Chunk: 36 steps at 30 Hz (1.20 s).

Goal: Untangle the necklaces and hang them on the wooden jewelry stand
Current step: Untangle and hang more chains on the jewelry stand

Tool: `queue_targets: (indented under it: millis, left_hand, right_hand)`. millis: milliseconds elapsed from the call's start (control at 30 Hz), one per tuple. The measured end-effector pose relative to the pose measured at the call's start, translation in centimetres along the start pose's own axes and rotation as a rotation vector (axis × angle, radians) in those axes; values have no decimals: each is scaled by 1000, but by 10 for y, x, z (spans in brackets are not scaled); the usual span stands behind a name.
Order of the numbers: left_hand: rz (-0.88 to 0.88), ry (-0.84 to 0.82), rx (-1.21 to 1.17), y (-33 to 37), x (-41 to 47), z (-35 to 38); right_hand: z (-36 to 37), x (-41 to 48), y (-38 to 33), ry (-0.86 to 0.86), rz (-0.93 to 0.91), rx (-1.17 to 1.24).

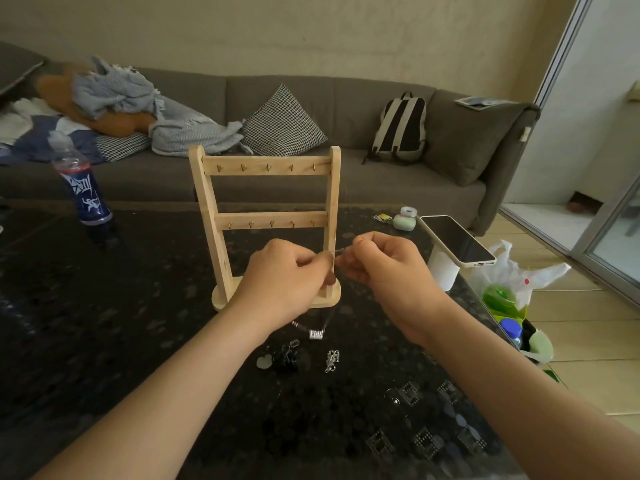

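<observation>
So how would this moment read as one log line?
step: untangling | left hand: pinches necklace | right hand: pinches necklace | wooden stand: hooks bare

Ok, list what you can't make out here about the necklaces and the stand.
Head view, the only one:
- chain pinched between left hand and right hand: too thin, blurred; clasp and knots unreadable.
- pendant: lettering blurred.
- dark tangle: lost against the dark table; piece count unclear.
- wooden stand: left hand covers much of its base.
</observation>
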<state>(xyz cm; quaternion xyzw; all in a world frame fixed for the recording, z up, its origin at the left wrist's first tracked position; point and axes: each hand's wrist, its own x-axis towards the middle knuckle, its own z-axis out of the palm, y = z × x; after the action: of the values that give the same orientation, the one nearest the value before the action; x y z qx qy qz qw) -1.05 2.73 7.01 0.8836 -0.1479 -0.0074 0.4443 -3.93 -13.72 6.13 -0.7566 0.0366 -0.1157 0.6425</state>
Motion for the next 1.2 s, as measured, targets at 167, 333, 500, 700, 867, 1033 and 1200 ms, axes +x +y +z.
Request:
queue_targets:
  millis: [167,333,500,700,867,1033,1200]
  left_hand:
    - [6,-54,-85,2,-1,0]
    - [-43,-109,-271,2,-1,-5]
    - [-78,-114,-376,4,-2,-9]
    - [-88,-125,-392,8,-4,-11]
    - [-107,-121,-396,8,0,-12]
    - [-101,-108,-393,5,2,-12]
    - [-75,-87,-406,3,4,-13]
  right_hand:
    - [0,0,-2,-20,61,104]
    - [-3,0,-3,-40,50,52]
    - [-2,-4,-4,-36,29,16]
    - [-3,-3,-3,-88,43,23]
    - [-2,-4,-5,-67,21,24]
    - [-2,-6,-7,-77,14,51]
    - [-1,-6,-8,-81,-26,5]
